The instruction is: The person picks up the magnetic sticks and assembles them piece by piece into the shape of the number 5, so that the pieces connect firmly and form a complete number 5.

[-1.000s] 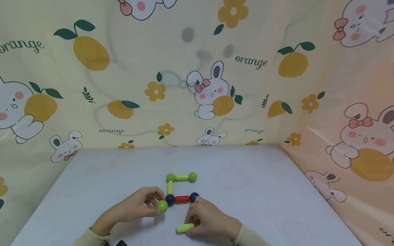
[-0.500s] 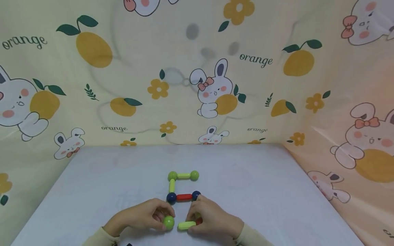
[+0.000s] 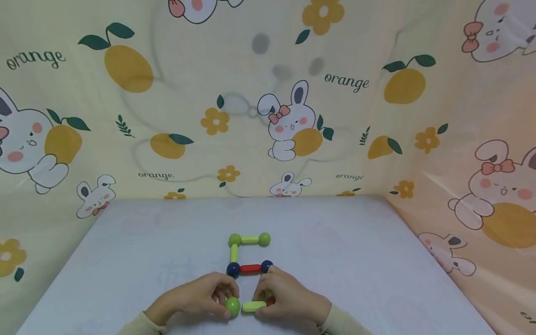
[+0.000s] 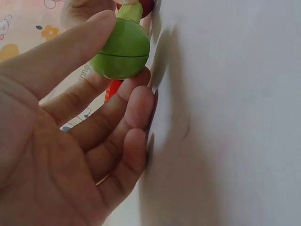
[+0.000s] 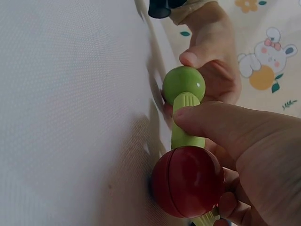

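My left hand (image 3: 209, 294) holds a green ball (image 3: 232, 306) between thumb and fingers, low over the white table. Just to its right, my right hand (image 3: 291, 298) pinches a light green rod (image 3: 254, 306) whose other end meets a red ball (image 5: 188, 181). The green ball sits right at the rod's free end; whether they touch I cannot tell. A second light green rod (image 5: 205, 219) leaves the red ball, mostly hidden by my right fingers. Behind my hands, a red rod (image 3: 250, 268) joins two dark blue balls (image 3: 233, 269), the right one partly covered by my right hand.
From the left blue ball a light green rod (image 3: 233, 253) runs back to a green ball (image 3: 235, 239). Another rod (image 3: 250, 239) links that to a further green ball (image 3: 264, 239). White table (image 3: 356, 260) surrounds the pieces; a patterned cloth (image 3: 180, 93) hangs behind.
My left hand has brought the green ball from beside the left blue ball toward me and rightward, up to the rod's end. My right hand stays almost still, holding the rod.
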Tool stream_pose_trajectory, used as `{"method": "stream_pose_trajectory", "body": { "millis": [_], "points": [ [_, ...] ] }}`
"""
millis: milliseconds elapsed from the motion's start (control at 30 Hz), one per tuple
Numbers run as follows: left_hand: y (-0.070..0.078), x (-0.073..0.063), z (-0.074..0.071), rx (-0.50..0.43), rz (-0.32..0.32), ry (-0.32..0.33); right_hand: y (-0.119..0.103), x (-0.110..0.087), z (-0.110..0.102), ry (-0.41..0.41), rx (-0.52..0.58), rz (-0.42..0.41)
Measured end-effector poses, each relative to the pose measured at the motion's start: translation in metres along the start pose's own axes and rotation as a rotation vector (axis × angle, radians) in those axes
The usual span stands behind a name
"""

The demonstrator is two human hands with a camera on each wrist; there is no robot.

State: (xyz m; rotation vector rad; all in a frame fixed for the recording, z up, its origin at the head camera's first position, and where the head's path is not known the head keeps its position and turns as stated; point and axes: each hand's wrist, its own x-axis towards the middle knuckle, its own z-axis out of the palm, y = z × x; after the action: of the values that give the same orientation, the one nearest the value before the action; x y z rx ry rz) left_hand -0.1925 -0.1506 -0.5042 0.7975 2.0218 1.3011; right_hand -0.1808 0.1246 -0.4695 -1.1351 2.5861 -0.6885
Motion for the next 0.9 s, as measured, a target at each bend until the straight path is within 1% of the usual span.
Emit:
{"method": "stream_pose_trajectory", "body": {
  "millis": [33,133,167,267,400,500,533,667,900],
  "points": [
    [-0.010,0.003,0.000,0.000,0.010,-0.005,0.000,0.000,0.000,0.001,-0.002,-0.002],
    [-0.008,0.004,0.003,-0.004,0.002,0.006,0.001,0.000,0.001,0.002,-0.003,-0.003],
    [0.000,0.002,0.005,0.000,-0.017,0.017,0.001,0.000,0.001,0.003,-0.005,-0.005],
    [0.033,-0.005,0.010,0.012,-0.046,0.050,0.001,0.000,0.001,0.003,-0.003,-0.006],
    [0.032,-0.005,0.009,0.055,-0.035,0.024,0.001,0.000,0.001,0.002,-0.006,-0.007],
    [0.032,-0.005,0.008,0.053,-0.039,0.020,0.002,0.000,0.001,0.002,-0.011,-0.009],
    [0.032,-0.006,0.008,0.035,-0.040,0.028,0.002,0.000,0.001,0.004,-0.015,-0.013],
    [0.033,-0.007,0.009,0.017,-0.033,0.040,0.002,0.000,0.001,0.007,-0.021,-0.024],
    [0.035,-0.009,0.008,0.017,-0.010,0.023,0.001,-0.001,0.000,0.004,-0.018,-0.033]
  ]
}}
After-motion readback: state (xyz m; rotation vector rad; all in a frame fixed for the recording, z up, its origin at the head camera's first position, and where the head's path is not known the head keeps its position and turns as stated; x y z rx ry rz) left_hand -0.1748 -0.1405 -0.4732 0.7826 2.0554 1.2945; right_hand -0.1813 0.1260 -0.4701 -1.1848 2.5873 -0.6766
